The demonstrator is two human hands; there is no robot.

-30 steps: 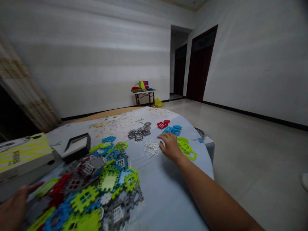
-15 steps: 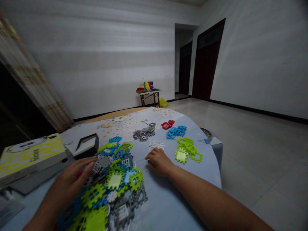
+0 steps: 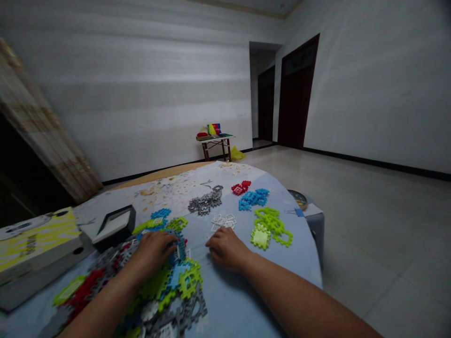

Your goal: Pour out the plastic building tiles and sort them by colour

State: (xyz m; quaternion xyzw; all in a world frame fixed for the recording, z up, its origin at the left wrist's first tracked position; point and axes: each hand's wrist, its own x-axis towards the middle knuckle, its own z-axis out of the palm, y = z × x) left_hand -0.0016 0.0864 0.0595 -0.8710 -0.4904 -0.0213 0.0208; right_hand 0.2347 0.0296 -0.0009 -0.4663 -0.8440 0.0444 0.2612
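My left hand (image 3: 153, 249) lies on a mixed heap of plastic interlocking tiles (image 3: 165, 291) at the near left. Its fingers curl round an upright blue tile (image 3: 181, 249) at the heap's top. My right hand (image 3: 227, 248) rests on the light blue cloth (image 3: 232, 300) just right of the heap, fingers curled under, and whatever is in them is hidden. Beyond it lie sorted groups of tiles: white (image 3: 222, 220), grey (image 3: 206, 203), red (image 3: 240, 188), blue (image 3: 253, 198) and green (image 3: 269, 227).
A black box with a white insert (image 3: 114, 224) and a yellow-and-white boxed set (image 3: 33, 246) sit at the left. A stool with a small tin (image 3: 306, 206) stands by the table's right edge. A low table with toys (image 3: 214, 138) is by the far wall.
My left hand slid forward and right over the heap onto the blue tile. My right hand drew back from the white tiles toward me, now curled beside the heap.
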